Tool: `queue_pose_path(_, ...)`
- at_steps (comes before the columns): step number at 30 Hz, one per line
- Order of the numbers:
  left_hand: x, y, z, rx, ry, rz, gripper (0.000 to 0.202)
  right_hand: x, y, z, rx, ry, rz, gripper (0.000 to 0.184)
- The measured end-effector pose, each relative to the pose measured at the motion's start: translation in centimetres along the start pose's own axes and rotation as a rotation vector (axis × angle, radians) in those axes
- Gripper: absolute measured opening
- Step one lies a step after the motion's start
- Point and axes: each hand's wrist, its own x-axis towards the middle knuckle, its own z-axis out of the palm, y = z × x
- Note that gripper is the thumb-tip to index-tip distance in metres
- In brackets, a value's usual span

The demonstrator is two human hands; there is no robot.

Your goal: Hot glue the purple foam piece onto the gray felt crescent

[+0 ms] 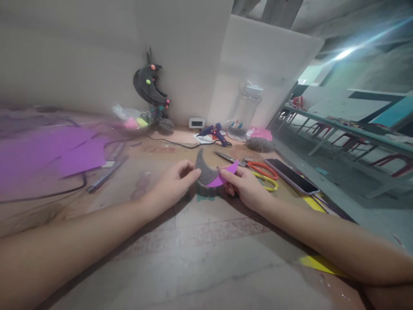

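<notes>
Grey yarn-wrapped crescent (204, 166): held between both hands over the middle of the table (193, 262); whether it touches the surface cannot be told.
Left hand (182, 174): thumb and fingers pinch the crescent's left side; too hard a squeeze could push the yarn windings out of line.
Right hand (245, 183): thumb and fingers grip a purple piece at the crescent's right; a slack hold could let it slide off the curve.
Purple piece (232, 167): overlaps the crescent's right part, its pointed tip free toward the far right; seemingly thin, it could crease under the thumb. Any glue between the two is hidden.
Glue gun (216, 131): lies beyond the crescent, a red light showing; if hot, it could burn a reaching hand.
Black cord (180, 145): runs left from the gun; a snag could drag it.
Orange-handled scissors (265, 169): just beyond the right hand, where a careless sweep could knock them.
</notes>
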Motion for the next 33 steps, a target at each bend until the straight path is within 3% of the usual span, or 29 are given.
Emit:
queue_pose_path(11, 0.03, -0.36, -0.01, 0.053, -0.018, 0.027, 0.022, -0.01, 0.05, 0.03, 0.071, 0.048, 0.034, 0.033)
queue_pose_path(28, 0.12, -0.45, -0.03, 0.034, -0.024, 0.025, 0.022, -0.20, -0.22, 0.31, -0.086, 0.081, -0.037, 0.032)
queue_pose_path(33, 0.08, -0.46, -0.08, 0.030, -0.042, 0.028, 0.022, -0.36, -0.28, 0.10, -0.205, 0.122, -0.080, 0.025)
